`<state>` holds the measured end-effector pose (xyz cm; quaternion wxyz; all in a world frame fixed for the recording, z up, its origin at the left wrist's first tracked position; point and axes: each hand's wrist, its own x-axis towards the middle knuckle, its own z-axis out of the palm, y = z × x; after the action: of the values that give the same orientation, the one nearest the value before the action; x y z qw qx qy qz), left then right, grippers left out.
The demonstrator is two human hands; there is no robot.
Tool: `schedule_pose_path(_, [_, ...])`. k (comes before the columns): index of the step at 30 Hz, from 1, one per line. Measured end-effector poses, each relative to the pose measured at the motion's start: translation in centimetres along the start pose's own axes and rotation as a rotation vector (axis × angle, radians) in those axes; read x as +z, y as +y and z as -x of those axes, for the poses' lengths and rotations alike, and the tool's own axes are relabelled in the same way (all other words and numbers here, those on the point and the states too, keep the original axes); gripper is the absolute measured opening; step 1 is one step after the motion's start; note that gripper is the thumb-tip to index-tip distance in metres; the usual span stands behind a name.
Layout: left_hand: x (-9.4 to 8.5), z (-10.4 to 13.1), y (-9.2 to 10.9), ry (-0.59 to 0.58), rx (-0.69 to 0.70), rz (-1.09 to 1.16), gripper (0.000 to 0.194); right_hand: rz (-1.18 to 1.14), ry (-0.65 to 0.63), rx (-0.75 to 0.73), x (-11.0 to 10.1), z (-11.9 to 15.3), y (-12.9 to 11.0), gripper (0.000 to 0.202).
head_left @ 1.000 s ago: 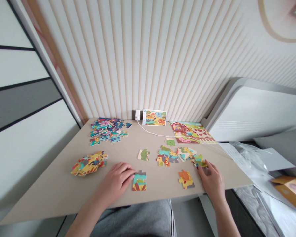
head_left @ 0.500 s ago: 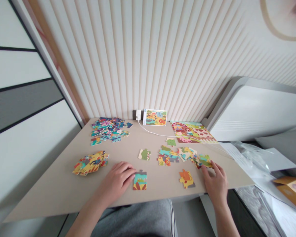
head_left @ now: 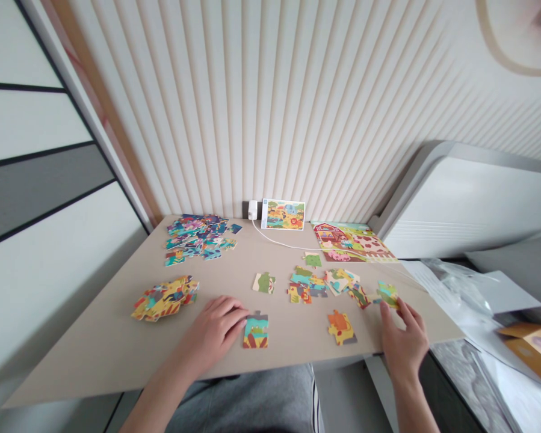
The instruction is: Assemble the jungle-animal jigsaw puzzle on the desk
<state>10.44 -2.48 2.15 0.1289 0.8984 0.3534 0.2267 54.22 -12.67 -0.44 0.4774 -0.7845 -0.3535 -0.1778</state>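
Head camera: right hand (head_left: 404, 338) pinches a green puzzle piece (head_left: 388, 293) near the right end of the table (head_left: 225, 273), where a loose pinch could drop it; left hand (head_left: 219, 322), grip unclear, touches a blue puzzle piece (head_left: 256, 332) and might nudge it.

the animal picture card (head_left: 283, 214) stands at the back of the table (head_left: 238, 267), by the wall (head_left: 261, 90). just left of the card sits the charger plug (head_left: 253, 210), and farther left lies a puzzle pile (head_left: 197, 234). right of the card lies the farm picture (head_left: 374, 245). well in front of the card, to its left, the left hand (head_left: 216, 328) rests beside an animal piece (head_left: 256, 332). in front and far right of the card, the right hand (head_left: 404, 340) holds a jigsaw piece (head_left: 387, 293).
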Motion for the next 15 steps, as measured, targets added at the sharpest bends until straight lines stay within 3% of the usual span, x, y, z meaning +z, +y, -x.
schedule_pose_path(3, [0.0,0.0,0.0,0.002,0.0,0.006,0.026,-0.032,0.068,-0.029,-0.4,-0.3,-1.1,0.063])
schedule_pose_path(6, [0.0,0.0,0.0,0.007,-0.001,0.012,0.026,-0.107,0.012,-0.103,-0.6,0.1,-3.3,0.058])
schedule_pose_path(12, [0.1,0.0,-0.2,-0.002,-0.01,0.011,0.024,-0.371,-0.281,-0.326,1.3,3.0,-10.0,0.044])
schedule_pose_path(15, [0.2,0.0,-0.3,-0.007,-0.011,0.006,0.023,-0.391,-0.47,-0.39,2.8,4.5,-12.0,0.044])
